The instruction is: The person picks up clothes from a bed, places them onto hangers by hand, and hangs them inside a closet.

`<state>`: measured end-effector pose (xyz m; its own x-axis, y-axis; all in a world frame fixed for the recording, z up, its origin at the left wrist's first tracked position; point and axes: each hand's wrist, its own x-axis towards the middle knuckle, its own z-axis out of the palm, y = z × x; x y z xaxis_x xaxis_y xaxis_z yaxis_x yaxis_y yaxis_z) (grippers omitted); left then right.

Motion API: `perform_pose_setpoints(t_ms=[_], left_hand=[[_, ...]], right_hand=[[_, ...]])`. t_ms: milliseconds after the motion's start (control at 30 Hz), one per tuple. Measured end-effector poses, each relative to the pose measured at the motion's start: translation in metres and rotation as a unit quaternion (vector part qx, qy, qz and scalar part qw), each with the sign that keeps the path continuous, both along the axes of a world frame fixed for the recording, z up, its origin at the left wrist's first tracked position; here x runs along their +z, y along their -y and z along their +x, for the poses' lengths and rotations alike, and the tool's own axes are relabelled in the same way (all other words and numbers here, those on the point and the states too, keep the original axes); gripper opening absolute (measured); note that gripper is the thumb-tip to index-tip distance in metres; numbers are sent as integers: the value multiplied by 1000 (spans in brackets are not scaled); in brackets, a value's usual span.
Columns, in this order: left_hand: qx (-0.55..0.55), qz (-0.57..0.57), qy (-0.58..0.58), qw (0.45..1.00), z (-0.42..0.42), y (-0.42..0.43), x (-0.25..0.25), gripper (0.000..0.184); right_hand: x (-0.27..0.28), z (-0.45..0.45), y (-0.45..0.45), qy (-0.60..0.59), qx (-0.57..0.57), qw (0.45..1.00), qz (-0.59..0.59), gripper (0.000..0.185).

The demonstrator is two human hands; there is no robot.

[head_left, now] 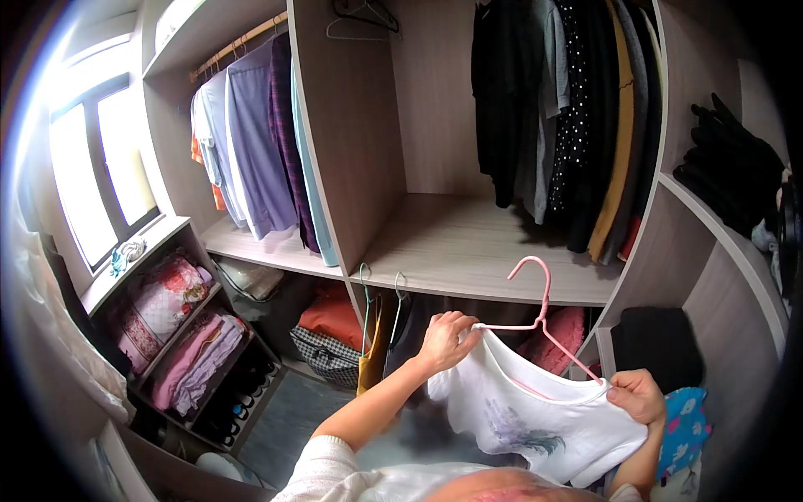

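A white shirt (544, 418) with a grey-purple print hangs on a pink hanger (545, 314), whose hook points up. My left hand (447, 341) is closed on the shirt's left shoulder, at the end of the hanger's arm. At the opposite shoulder, my right hand (637, 396) pinches the fabric beside the other hanger end. The neckline lies stretched between both hands, in front of the wardrobe's lower shelf edge.
Dark clothes (506, 100) hang at the upper right, shirts (259, 134) at the upper left. The wardrobe shelf (468, 243) runs behind the hanger. Two hangers hook near its edge. Folded textiles (163, 305) fill shelves at left; black items (728, 167) lie at right.
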<state>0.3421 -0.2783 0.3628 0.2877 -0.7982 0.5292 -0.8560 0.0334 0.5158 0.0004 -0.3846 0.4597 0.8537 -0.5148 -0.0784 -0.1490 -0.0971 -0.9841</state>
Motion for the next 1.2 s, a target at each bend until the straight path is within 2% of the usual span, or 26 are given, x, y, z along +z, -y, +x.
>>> perform_pose_setpoints(t_ms=[167,267,567,733,800,833,900,933,1067,1133,1200], left_hand=[[-42,-40,-16,998,2,0,2,27],[-104,-59,-119,986,0,-3,15,28],[-125,-100,-101,982,-3,-13,34,24],[-123,-87,-151,977,7,-14,30,17],[-97,-50,-165,980,11,-18,33,20],[-90,-52,-196,975,15,-19,31,19],[-98,-66,-268,956,23,-20,19,18],[-109,-79,-307,942,28,-19,12,18],[-102,-63,-347,930,33,-22,5,18],[-79,-42,-335,938,27,-26,8,18],[-67,-37,-327,942,29,-26,6,18]], right_hand=[[10,-3,-7,6,-19,1000,5,15],[9,-12,-2,2,-18,1000,-17,16],[11,-19,-1,25,-18,999,-23,17],[13,-16,-4,-17,-26,996,-82,18],[6,-17,0,-27,-32,994,-100,18],[-1,-20,5,-17,-31,991,-132,20],[0,-21,2,-7,-47,992,-117,27],[-4,-20,1,15,-62,990,-122,26],[-8,-12,5,13,-73,982,-176,15],[-9,-10,4,1,-95,970,-224,12],[-10,-6,4,11,-100,970,-221,11]])
